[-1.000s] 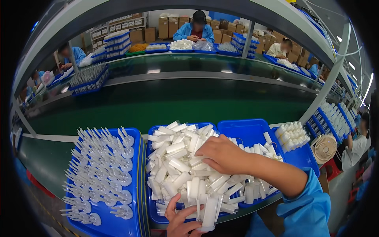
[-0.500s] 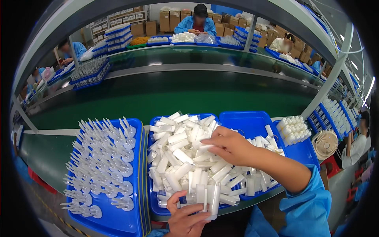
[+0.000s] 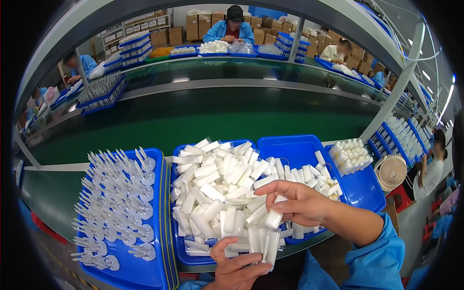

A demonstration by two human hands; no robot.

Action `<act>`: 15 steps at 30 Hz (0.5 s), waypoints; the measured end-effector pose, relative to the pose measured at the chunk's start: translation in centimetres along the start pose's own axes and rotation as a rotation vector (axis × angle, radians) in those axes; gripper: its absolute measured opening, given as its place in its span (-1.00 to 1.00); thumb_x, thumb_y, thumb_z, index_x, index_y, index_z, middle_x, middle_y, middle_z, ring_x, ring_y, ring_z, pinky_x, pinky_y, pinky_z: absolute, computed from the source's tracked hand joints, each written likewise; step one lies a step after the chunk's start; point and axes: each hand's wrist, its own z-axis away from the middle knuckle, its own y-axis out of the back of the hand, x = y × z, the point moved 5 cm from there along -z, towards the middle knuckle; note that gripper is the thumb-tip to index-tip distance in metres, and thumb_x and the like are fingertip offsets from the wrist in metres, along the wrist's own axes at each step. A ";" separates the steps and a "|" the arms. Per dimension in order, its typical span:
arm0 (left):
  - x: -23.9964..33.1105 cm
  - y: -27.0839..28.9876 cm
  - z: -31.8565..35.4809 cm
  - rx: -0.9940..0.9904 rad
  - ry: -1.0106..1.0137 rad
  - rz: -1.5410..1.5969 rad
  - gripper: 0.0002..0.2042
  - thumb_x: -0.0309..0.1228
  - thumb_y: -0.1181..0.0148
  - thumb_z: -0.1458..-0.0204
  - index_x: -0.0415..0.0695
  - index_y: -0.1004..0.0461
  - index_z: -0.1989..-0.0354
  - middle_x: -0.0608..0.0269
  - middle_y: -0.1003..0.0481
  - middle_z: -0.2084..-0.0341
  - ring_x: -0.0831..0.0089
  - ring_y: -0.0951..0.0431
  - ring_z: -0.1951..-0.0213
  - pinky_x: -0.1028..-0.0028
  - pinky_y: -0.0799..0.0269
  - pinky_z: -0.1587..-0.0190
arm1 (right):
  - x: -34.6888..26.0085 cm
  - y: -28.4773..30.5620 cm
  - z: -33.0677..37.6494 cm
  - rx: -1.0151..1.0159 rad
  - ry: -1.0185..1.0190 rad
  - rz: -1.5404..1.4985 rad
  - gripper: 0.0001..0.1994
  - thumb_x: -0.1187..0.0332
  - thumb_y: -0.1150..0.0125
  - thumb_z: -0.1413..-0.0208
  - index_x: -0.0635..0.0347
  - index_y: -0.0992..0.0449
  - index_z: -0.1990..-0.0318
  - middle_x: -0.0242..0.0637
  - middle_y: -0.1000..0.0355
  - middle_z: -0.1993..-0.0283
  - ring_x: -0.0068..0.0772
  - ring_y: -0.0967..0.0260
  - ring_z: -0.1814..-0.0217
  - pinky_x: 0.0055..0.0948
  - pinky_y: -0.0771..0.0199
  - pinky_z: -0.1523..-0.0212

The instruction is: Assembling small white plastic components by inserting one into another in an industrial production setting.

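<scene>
Hands first: right hand [image 3: 295,203] pinches one white plastic tube [image 3: 274,217] between thumb and fingers, tip down, just above clear holder [image 3: 261,244]. Left hand [image 3: 237,268] grips holder from below at near edge; it already carries several upright tubes. Step in hand, by judgement: loading tubes into holder. Next move calls for lining tube w/ a free slot and seating it straight. Tube is short, white, opaque, cylindrical. Behind hands, blue tray [image 3: 176,232] heaped w/ loose tubes; left tray [image 3: 159,193] holds rows of clear pronged parts. Green conveyor [image 3: 193,116] beyond.
</scene>
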 end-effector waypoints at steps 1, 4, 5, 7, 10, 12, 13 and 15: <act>0.0 -0.1 0.0 -0.006 0.003 -0.001 -0.88 -0.47 -0.30 0.29 -0.02 -0.54 0.50 0.32 -0.48 0.48 0.34 -0.46 0.32 0.09 -0.09 -0.04 | -0.2 -0.1 0.1 -0.002 0.000 -0.007 -0.62 0.39 -0.09 -0.11 0.13 -0.25 -0.10 -0.51 -0.17 0.20 -0.66 -0.24 0.15 -0.61 -0.27 0.24; -0.2 -0.3 0.3 -0.018 0.008 0.002 -0.88 -0.46 -0.30 0.28 -0.02 -0.54 0.50 0.32 -0.47 0.48 0.33 -0.46 0.32 0.09 -0.09 -0.04 | -0.4 -0.3 0.1 0.004 -0.028 0.047 -0.64 0.38 -0.09 -0.11 0.14 -0.26 -0.07 -0.51 -0.18 0.19 -0.65 -0.22 0.13 -0.60 -0.27 0.18; -0.3 -0.4 0.4 -0.022 0.005 0.009 -0.88 -0.46 -0.30 0.28 -0.02 -0.54 0.50 0.33 -0.47 0.48 0.33 -0.46 0.32 0.09 -0.09 -0.04 | -0.4 -0.3 0.2 0.010 -0.039 0.077 -0.65 0.38 -0.09 -0.11 0.14 -0.26 -0.06 -0.50 -0.18 0.19 -0.65 -0.22 0.14 -0.59 -0.27 0.16; -0.2 -0.5 0.4 -0.028 -0.001 0.013 -0.88 -0.46 -0.30 0.28 -0.02 -0.54 0.50 0.33 -0.47 0.48 0.31 -0.45 0.31 0.09 -0.10 -0.03 | 0.0 -0.1 0.4 -0.044 -0.040 0.175 -0.66 0.38 -0.09 -0.10 0.15 -0.27 -0.04 -0.50 -0.20 0.18 -0.67 -0.20 0.13 -0.56 -0.27 0.15; -0.2 -0.6 0.3 -0.032 -0.002 0.014 -0.88 -0.46 -0.30 0.28 -0.02 -0.54 0.50 0.33 -0.47 0.49 0.30 -0.44 0.29 0.08 -0.11 -0.02 | 0.1 -0.5 0.6 -0.056 -0.038 0.177 -0.68 0.36 -0.10 -0.09 0.18 -0.28 0.01 -0.47 -0.23 0.21 -0.66 -0.21 0.14 -0.53 -0.27 0.16; -0.1 -0.7 0.3 -0.039 -0.002 0.030 -0.88 -0.46 -0.30 0.28 -0.02 -0.54 0.50 0.33 -0.47 0.48 0.30 -0.43 0.27 0.08 -0.12 -0.01 | -0.3 -0.7 0.9 -0.048 -0.002 0.365 -0.71 0.34 -0.09 -0.09 0.20 -0.28 0.06 -0.44 -0.26 0.25 -0.62 -0.23 0.17 -0.50 -0.27 0.19; -0.2 -0.8 0.4 -0.038 0.005 0.028 -0.88 -0.46 -0.30 0.29 -0.01 -0.54 0.50 0.34 -0.47 0.48 0.29 -0.41 0.25 0.08 -0.12 -0.01 | -0.7 -0.7 1.0 -0.049 0.033 0.574 -0.73 0.34 -0.09 -0.09 0.21 -0.28 0.09 -0.42 -0.27 0.28 -0.60 -0.24 0.20 -0.48 -0.27 0.21; -0.4 -1.0 0.7 -0.035 0.022 0.021 -0.87 -0.46 -0.30 0.29 0.00 -0.55 0.49 0.34 -0.47 0.48 0.26 -0.39 0.20 0.08 -0.12 -0.01 | -1.5 -1.1 1.4 -0.052 0.086 0.908 -0.77 0.32 -0.07 -0.11 0.22 -0.26 0.15 -0.37 -0.29 0.32 -0.55 -0.26 0.24 -0.45 -0.27 0.25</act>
